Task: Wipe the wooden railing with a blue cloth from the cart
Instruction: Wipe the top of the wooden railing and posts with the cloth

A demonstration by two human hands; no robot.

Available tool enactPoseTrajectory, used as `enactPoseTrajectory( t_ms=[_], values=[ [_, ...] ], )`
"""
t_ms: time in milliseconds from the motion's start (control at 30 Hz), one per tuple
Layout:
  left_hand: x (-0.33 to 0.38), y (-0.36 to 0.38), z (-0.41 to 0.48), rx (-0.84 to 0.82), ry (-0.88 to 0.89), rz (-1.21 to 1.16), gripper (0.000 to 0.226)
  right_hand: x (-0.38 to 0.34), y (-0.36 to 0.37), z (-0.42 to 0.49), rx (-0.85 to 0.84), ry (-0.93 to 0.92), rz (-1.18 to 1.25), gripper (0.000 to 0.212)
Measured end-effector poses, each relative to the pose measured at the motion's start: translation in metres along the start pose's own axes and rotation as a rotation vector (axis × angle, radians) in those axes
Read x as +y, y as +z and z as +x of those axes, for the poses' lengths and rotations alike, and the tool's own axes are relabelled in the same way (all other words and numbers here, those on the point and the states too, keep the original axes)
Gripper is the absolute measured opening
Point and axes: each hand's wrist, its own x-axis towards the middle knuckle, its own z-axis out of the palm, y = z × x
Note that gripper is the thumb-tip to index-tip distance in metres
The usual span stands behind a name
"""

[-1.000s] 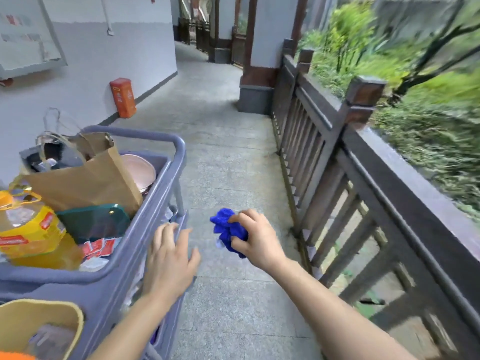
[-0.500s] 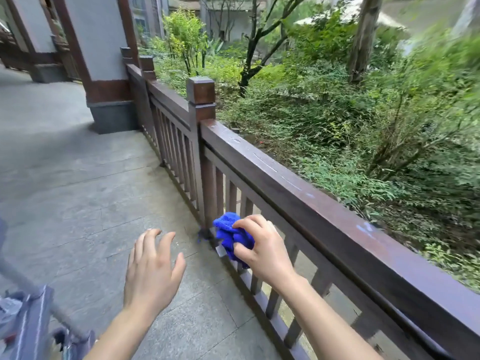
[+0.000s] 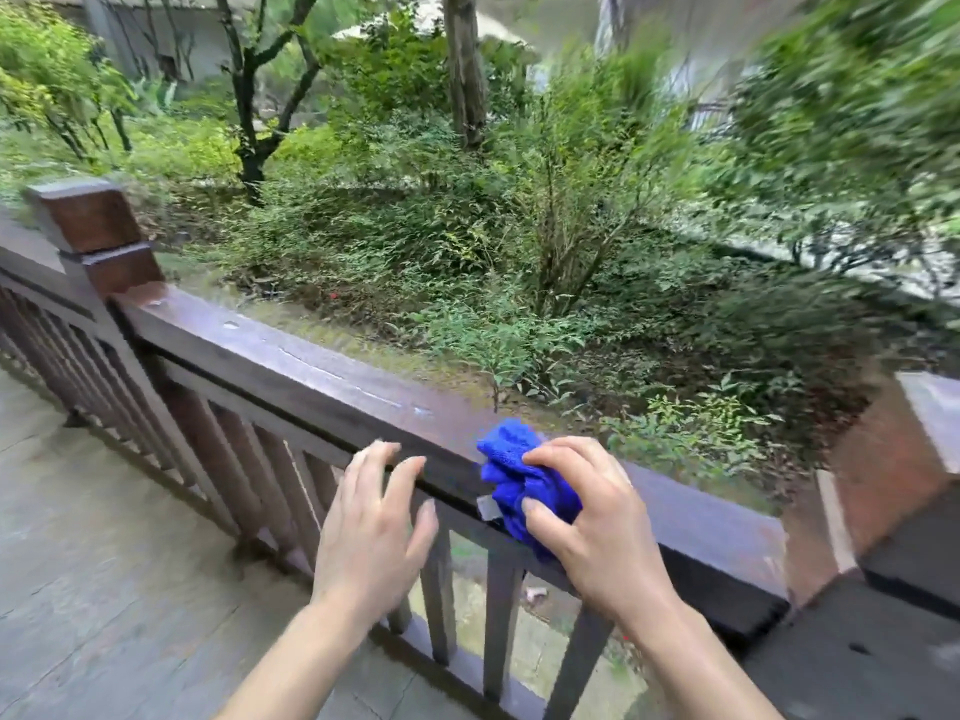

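A dark brown wooden railing (image 3: 291,366) runs from the left post down to the right across the view, its top rail showing pale streaks. My right hand (image 3: 597,532) grips a bunched blue cloth (image 3: 519,475) right at the top rail's near edge; whether the cloth touches the wood I cannot tell. My left hand (image 3: 374,517) hovers just left of it in front of the rail, fingers spread and holding nothing. The cart is out of view.
A square-capped wooden post (image 3: 93,226) stands at the left and a reddish post (image 3: 883,470) at the right. Vertical balusters (image 3: 291,491) fill the space under the rail. Grey stone paving (image 3: 104,589) lies at the lower left. Dense green shrubs (image 3: 519,252) grow beyond the railing.
My view has swung from the cart and corridor to face the railing. Both hands rose to the top rail; the right hand kept the blue cloth, and the left hand left the cart.
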Motion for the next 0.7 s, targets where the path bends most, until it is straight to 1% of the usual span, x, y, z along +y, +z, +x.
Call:
enactPoseTrajectory(
  t_ms=[133,233,267,333,400,467,533,633,667,700],
  values=[
    [0.012,0.029,0.052,-0.073,0.170,-0.070,0.048,0.026,-0.036,-0.013,0.194,0.116,-0.149,0.033],
    [0.012,0.052,0.085,-0.149,0.257,-0.082,0.045,0.051,-0.057,-0.025,0.283,0.258,-0.347,0.033],
    [0.010,0.060,0.094,-0.177,0.290,-0.075,0.046,0.060,-0.059,-0.028,0.273,0.323,-0.402,0.034],
    [0.004,0.075,0.107,-0.218,0.356,-0.072,0.046,0.074,-0.054,-0.033,0.193,0.448,-0.531,0.037],
    [-0.003,0.089,0.114,-0.231,0.401,-0.075,0.046,0.086,-0.043,-0.036,0.127,0.512,-0.670,0.043],
    [-0.009,0.100,0.115,-0.201,0.434,-0.066,0.041,0.097,-0.039,-0.036,0.131,0.491,-0.707,0.042],
    [-0.013,0.109,0.115,-0.146,0.450,-0.070,0.035,0.107,-0.042,-0.030,0.169,0.505,-0.689,0.034],
    [-0.015,0.119,0.116,-0.109,0.435,-0.095,0.032,0.109,-0.041,-0.019,0.326,0.648,-0.654,0.023],
    [-0.016,0.122,0.116,-0.101,0.432,-0.100,0.032,0.104,-0.031,-0.017,0.371,0.662,-0.662,0.021],
    [-0.017,0.124,0.116,-0.093,0.436,-0.103,0.031,0.098,-0.018,-0.015,0.387,0.634,-0.662,0.021]
  ],
)
